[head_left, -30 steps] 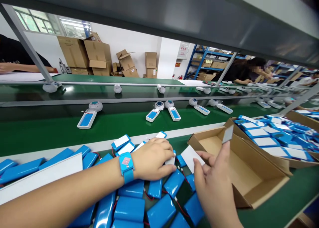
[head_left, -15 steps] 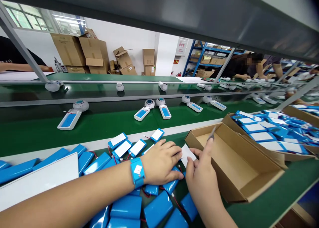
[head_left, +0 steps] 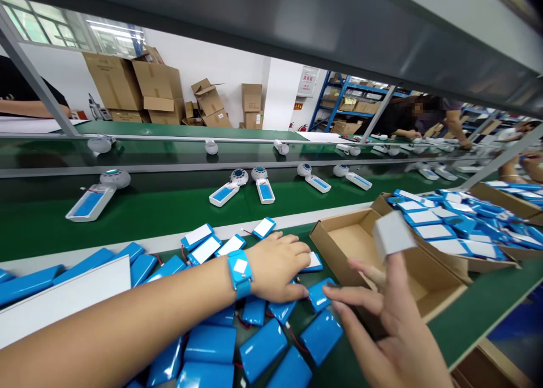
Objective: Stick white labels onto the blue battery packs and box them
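Note:
My left hand (head_left: 278, 266) lies with fingers spread over blue battery packs, its fingertips at a pack with a white top (head_left: 314, 262). A blue strap is round the wrist. A white square piece (head_left: 393, 233), like a sticker, rests on the raised index fingertip of my right hand (head_left: 386, 314). That hand's thumb and another finger are close together at the right corner of a plain blue pack (head_left: 320, 294). More plain blue packs (head_left: 263, 348) with red and black wires lie below the hands. Several white-topped packs (head_left: 205, 250) are beyond my left wrist.
An open cardboard box (head_left: 348, 232) stands right of my hands, beside a box piled with white-topped packs (head_left: 435, 232). White devices (head_left: 265, 191) lie along the green belt (head_left: 169, 190). A white board (head_left: 63, 309) is at left. People work across the line. A grey shelf (head_left: 271, 20) hangs overhead.
My right hand has moved right and away from my left hand, its index finger now bearing the white piece. The white-topped pack at my left fingertips is more exposed. Belt devices have shifted left.

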Demonstrator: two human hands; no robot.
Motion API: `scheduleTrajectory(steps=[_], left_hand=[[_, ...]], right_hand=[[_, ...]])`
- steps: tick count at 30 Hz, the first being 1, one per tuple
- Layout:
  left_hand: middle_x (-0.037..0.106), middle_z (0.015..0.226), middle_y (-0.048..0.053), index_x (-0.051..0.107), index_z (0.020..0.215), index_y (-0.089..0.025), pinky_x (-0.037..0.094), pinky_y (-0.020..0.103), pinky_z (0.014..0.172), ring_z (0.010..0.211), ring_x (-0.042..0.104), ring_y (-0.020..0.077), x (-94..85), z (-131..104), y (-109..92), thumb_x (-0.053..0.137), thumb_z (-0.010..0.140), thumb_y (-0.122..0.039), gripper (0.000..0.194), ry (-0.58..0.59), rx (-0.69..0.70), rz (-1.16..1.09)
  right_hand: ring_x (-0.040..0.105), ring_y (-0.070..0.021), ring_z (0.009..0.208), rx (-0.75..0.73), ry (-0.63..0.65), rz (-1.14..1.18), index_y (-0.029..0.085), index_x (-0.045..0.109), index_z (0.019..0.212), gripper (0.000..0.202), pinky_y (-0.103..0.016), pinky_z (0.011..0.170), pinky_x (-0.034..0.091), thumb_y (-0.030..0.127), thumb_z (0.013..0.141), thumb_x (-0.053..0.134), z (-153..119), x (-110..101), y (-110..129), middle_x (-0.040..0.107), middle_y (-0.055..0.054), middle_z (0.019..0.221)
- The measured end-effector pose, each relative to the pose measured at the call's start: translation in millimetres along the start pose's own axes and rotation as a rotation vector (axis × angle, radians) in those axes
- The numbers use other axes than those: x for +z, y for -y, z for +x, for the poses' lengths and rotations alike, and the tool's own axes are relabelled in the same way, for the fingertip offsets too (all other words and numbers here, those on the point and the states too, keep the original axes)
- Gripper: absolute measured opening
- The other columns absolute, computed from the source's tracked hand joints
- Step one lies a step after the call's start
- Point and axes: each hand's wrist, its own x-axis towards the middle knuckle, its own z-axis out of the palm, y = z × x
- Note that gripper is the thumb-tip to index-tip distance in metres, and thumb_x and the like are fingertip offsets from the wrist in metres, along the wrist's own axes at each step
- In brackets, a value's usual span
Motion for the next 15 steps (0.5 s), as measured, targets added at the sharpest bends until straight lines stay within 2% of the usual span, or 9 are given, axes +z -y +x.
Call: scheduleTrajectory(steps=[2,4,7,10,13,15], left_hand=[[0.060,0.133,0.013,0.061,0.120,-0.016,0.044,0.046,0.103,0.119,0.056,0.0315,-7.7,-5.4,-5.9,0.065,0.089,-0.040,0.039,-0.041,-0.025,-0.055],[0.063,0.125,0.010,0.061,0.119,-0.018,0.045,0.043,0.101,0.114,0.057,0.0280,-9.3,-13.6,-11.5,0.063,0.090,-0.032,0.033,-0.103,-0.044,-0.121],[0.066,0.115,0.005,0.062,0.115,-0.020,0.044,0.040,0.099,0.110,0.057,0.0241,-1.3,-25.1,-15.9,0.058,0.090,-0.021,0.026,-0.186,-0.059,-0.189],[0.066,0.117,0.003,0.062,0.114,-0.021,0.042,0.039,0.098,0.111,0.055,0.0229,8.8,-32.6,-17.6,0.052,0.091,-0.017,0.025,-0.222,-0.044,-0.197],[0.062,0.128,0.005,0.060,0.126,-0.024,0.040,0.042,0.104,0.117,0.053,0.0250,14.8,-36.0,-27.4,0.052,0.096,-0.026,0.031,-0.214,0.036,-0.184],[0.060,0.135,0.006,0.057,0.135,-0.029,0.040,0.044,0.105,0.121,0.052,0.0290,23.4,-30.6,-35.7,0.057,0.096,-0.039,0.040,-0.286,0.116,-0.154]], right_hand=[[0.060,-0.0323,0.123,-0.001,-0.007,-0.067,0.023,-0.005,0.160,0.092,-0.061,0.101,0.049,0.039,0.095,0.058,-9.0,5.0,-2.3,0.077,-0.002,0.095],[0.067,-0.0280,0.112,0.101,-0.078,-0.094,0.026,-0.005,0.159,0.088,-0.048,0.089,0.058,0.040,0.097,0.055,-14.4,10.1,-0.1,0.076,-0.001,0.104],[0.074,-0.0211,0.093,0.204,-0.132,-0.047,0.028,-0.001,0.159,0.083,-0.033,0.081,0.060,0.039,0.098,0.054,-18.6,22.0,2.8,0.075,0.001,0.108],[0.074,-0.0181,0.089,0.314,-0.113,0.063,0.029,0.005,0.158,0.078,-0.027,0.080,0.060,0.040,0.098,0.054,-22.1,36.3,-5.0,0.075,0.001,0.111],[0.074,-0.0187,0.088,0.347,-0.122,0.109,0.029,0.005,0.159,0.075,-0.026,0.074,0.061,0.042,0.100,0.050,-25.9,38.3,-14.2,0.074,-0.002,0.113],[0.072,-0.0210,0.096,0.297,-0.078,0.051,0.027,0.012,0.158,0.062,-0.032,0.079,0.061,0.041,0.104,0.040,-26.2,31.2,-14.9,0.071,-0.007,0.119]])
